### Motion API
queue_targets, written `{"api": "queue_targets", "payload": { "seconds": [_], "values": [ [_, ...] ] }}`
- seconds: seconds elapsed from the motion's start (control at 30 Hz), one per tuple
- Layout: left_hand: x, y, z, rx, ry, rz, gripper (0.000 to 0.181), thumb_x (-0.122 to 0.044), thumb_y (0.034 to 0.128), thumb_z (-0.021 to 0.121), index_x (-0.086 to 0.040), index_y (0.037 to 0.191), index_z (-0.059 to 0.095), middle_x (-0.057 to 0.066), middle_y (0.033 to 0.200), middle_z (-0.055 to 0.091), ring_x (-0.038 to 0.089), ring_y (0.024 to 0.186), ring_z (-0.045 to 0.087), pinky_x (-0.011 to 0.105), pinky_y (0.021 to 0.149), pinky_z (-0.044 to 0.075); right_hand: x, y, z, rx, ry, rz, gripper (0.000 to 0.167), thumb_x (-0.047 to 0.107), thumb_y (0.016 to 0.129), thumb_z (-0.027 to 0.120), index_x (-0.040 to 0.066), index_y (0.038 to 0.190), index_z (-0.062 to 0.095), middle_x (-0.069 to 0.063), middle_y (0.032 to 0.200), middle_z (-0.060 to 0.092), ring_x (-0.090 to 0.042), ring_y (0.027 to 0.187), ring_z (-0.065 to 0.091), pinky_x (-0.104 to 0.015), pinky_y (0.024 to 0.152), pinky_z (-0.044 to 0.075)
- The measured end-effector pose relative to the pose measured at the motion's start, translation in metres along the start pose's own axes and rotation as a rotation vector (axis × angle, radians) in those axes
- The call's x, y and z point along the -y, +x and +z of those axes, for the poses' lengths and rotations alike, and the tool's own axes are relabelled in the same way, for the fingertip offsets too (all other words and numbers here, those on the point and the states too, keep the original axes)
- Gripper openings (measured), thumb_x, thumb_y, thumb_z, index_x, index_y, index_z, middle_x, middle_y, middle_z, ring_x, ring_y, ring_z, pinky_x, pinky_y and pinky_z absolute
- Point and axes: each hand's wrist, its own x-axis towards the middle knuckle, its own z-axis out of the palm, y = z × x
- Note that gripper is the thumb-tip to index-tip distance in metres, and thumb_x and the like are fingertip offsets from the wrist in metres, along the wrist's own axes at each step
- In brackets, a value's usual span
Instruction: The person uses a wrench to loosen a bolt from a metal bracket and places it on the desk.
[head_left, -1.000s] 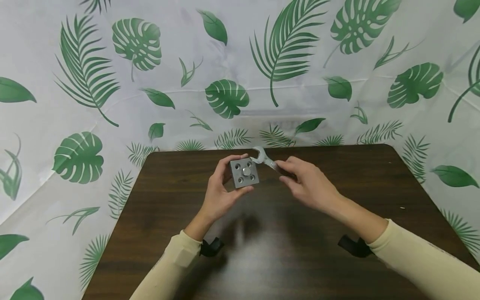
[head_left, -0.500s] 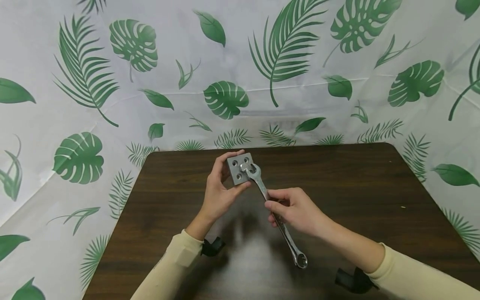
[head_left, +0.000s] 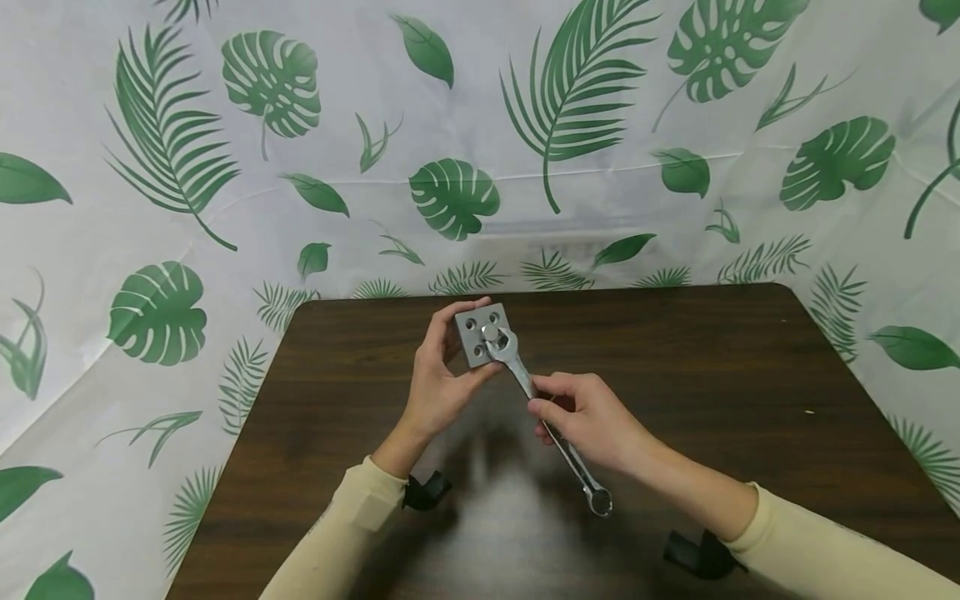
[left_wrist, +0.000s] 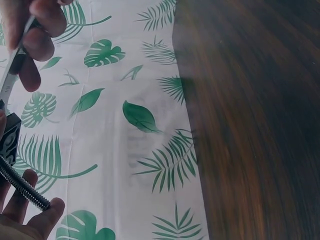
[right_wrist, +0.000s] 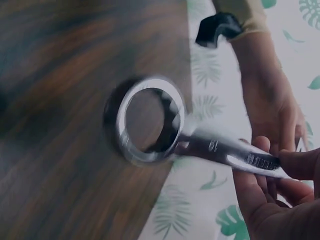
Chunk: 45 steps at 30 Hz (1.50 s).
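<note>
In the head view the left hand grips a grey square metal block by its edges, above the table. A bolt head stands out from the middle of the block's face, with round holes around it. The right hand pinches a silver wrench along its shaft. The wrench's open end lies at the bolt head; how fully it fits around it cannot be told. Its ring end is large in the right wrist view. A threaded rod runs beside the left fingers in the left wrist view.
A dark wooden table lies below both hands. Behind it hangs a white cloth with green leaves. Black straps show at both wrists, and a tiny light speck lies on the table at the right.
The right hand has moved down and left, bringing the wrench's open end from beside the block onto the bolt head. In the last half second the wrench's ring end shifted slightly up.
</note>
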Motion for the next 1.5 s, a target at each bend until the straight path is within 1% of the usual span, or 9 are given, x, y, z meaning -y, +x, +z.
{"api": "queue_targets", "payload": {
  "seconds": [0.23,0.37,0.47,0.6,0.7,0.87,0.97,1.37,1.5],
  "values": [
    [0.000,0.000,0.000,0.014,0.002,-0.004,0.074,0.017,0.0706,0.079,0.008,0.134,0.043,0.022,0.138,0.054,0.027,0.115,0.059,0.031,0.085,0.050,-0.007,0.004,-0.010,-0.087,-0.245,-0.091,0.029,0.005,0.094,0.064,-0.002,0.122,0.066,-0.001,0.082,0.058,-0.015,0.065,0.059,-0.027,0.057,0.051],
    [0.014,-0.003,-0.001,0.042,-0.023,-0.014,0.076,0.013,0.0717,0.080,-0.002,0.137,0.044,0.014,0.141,0.054,0.027,0.119,0.057,0.033,0.087,0.050,-0.011,0.007,-0.016,-0.124,-0.351,-0.146,0.030,0.006,0.094,0.066,0.002,0.123,0.067,0.003,0.083,0.056,-0.012,0.063,0.052,-0.026,0.054,0.045],
    [0.015,-0.004,0.000,0.062,-0.034,-0.013,0.076,0.013,0.0721,0.080,-0.002,0.137,0.043,0.013,0.142,0.053,0.028,0.119,0.057,0.033,0.089,0.050,-0.012,0.009,-0.020,-0.118,-0.403,-0.178,0.031,0.007,0.093,0.067,0.003,0.124,0.067,0.004,0.083,0.055,-0.012,0.063,0.049,-0.026,0.054,0.043],
    [0.002,-0.003,0.001,0.086,-0.045,-0.016,0.073,0.015,0.0730,0.078,0.005,0.135,0.042,0.019,0.141,0.052,0.032,0.118,0.057,0.034,0.089,0.050,-0.011,0.011,-0.024,-0.086,-0.480,-0.213,0.036,0.006,0.091,0.070,0.004,0.127,0.066,0.006,0.086,0.056,-0.012,0.065,0.047,-0.026,0.056,0.042],
    [0.008,-0.004,0.001,0.092,-0.050,-0.018,0.075,0.014,0.0727,0.079,0.001,0.137,0.042,0.016,0.142,0.052,0.029,0.118,0.057,0.033,0.089,0.050,-0.011,0.015,-0.027,-0.079,-0.557,-0.257,0.039,0.004,0.089,0.071,0.003,0.128,0.065,0.005,0.090,0.057,-0.009,0.067,0.047,-0.026,0.057,0.043],
    [0.025,-0.006,0.000,0.099,-0.051,-0.025,0.079,0.010,0.0724,0.081,-0.009,0.139,0.043,0.007,0.143,0.052,0.027,0.117,0.058,0.035,0.088,0.050,-0.013,0.023,-0.035,-0.109,-0.702,-0.391,0.038,0.002,0.088,0.072,0.005,0.126,0.066,0.004,0.093,0.055,-0.008,0.070,0.048,-0.025,0.059,0.044],
    [0.027,-0.006,0.000,0.107,-0.055,-0.023,0.079,0.009,0.0729,0.081,-0.011,0.139,0.043,0.006,0.143,0.052,0.027,0.115,0.058,0.035,0.087,0.050,-0.014,0.028,-0.042,-0.122,-0.809,-0.488,0.039,0.001,0.088,0.070,0.006,0.126,0.066,0.002,0.094,0.054,-0.008,0.070,0.048,-0.025,0.059,0.044],
    [-0.001,-0.001,0.001,0.121,-0.035,-0.045,0.072,0.015,0.0728,0.078,0.007,0.135,0.042,0.019,0.140,0.053,0.028,0.110,0.061,0.036,0.091,0.049,-0.008,0.057,-0.073,-0.065,-1.139,-0.716,0.058,-0.009,0.078,0.072,0.010,0.132,0.061,-0.009,0.101,0.059,-0.023,0.082,0.057,-0.036,0.066,0.051],
    [-0.003,-0.001,0.002,0.139,-0.040,-0.055,0.072,0.016,0.0730,0.078,0.007,0.135,0.042,0.021,0.140,0.052,0.030,0.112,0.060,0.038,0.092,0.049,-0.005,0.066,-0.082,-0.059,-1.192,-0.836,0.057,-0.007,0.078,0.076,0.011,0.130,0.063,-0.010,0.100,0.060,-0.028,0.088,0.059,-0.043,0.079,0.052]
  ]
}}
